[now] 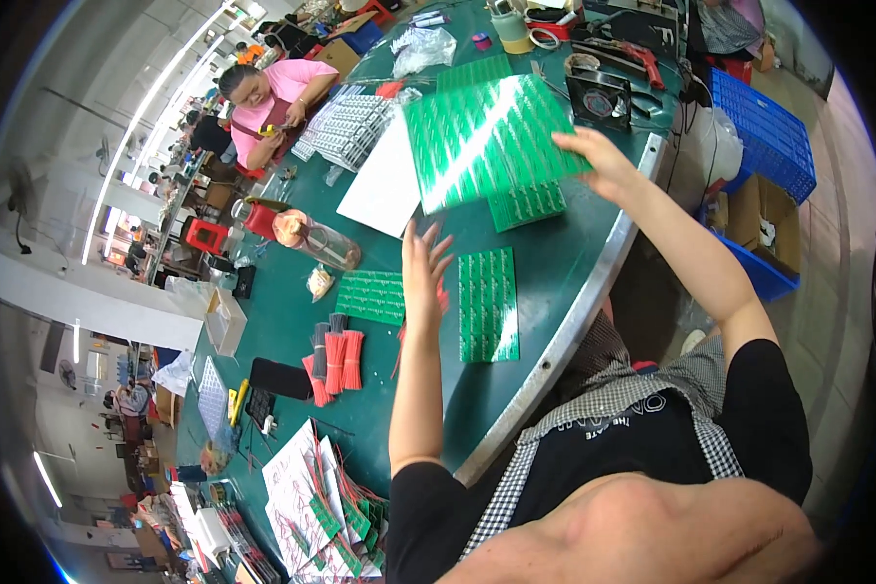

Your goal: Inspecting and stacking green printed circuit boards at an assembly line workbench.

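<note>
My right hand [602,164] grips the right edge of a large green circuit board panel [487,141], held tilted above the table with light glaring across it. My left hand [421,277] is raised below the panel's lower left corner, fingers apart and holding nothing. Under the panel, more green boards [528,208] lie partly hidden. One narrow green board [488,310] rests flat near the table edge, right of my left hand. Another green board [370,295] lies left of that hand, beside bundles of red wires [337,360] and grey wires [321,343].
A white sheet [378,195] and a clear bottle [321,241] sit left of the panel. Farther off, a person in pink [280,92] works across the table. A small fan [599,101] stands at the back right. Wired boards [346,526] lie at lower left; blue crates [764,131] stand right.
</note>
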